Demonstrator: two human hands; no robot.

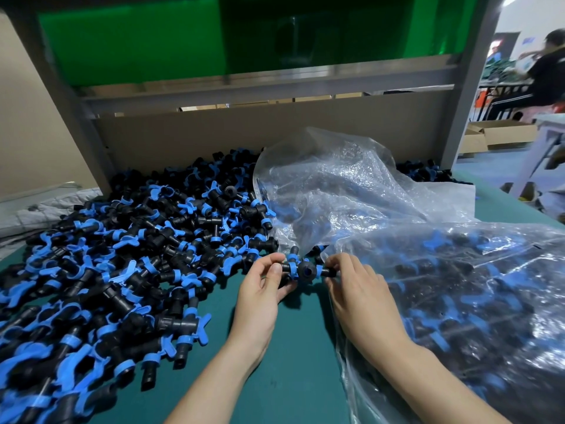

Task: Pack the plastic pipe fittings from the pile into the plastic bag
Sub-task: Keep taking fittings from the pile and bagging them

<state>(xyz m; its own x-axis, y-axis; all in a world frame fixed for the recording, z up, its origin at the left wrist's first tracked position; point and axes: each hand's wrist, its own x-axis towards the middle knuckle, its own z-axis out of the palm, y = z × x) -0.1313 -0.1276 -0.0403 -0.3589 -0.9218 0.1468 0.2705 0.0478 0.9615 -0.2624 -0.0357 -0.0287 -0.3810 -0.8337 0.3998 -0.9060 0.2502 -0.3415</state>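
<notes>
Both hands, left hand point(263, 281) and right hand point(356, 284), pinch one black-blue fitting point(306, 269) by its ends, between pile point(122, 255) and plastic bag point(443, 270)

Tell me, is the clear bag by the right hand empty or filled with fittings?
Holding many: black-and-blue fittings show through the clear bag. How full, cannot tell; it runs past the picture's edge.

Single wide-angle head camera looks forward and down, close over the green table point(293, 356): pile point(122, 255) left, plastic bag point(458, 301) right, cardboard wall point(275, 133) far.
</notes>
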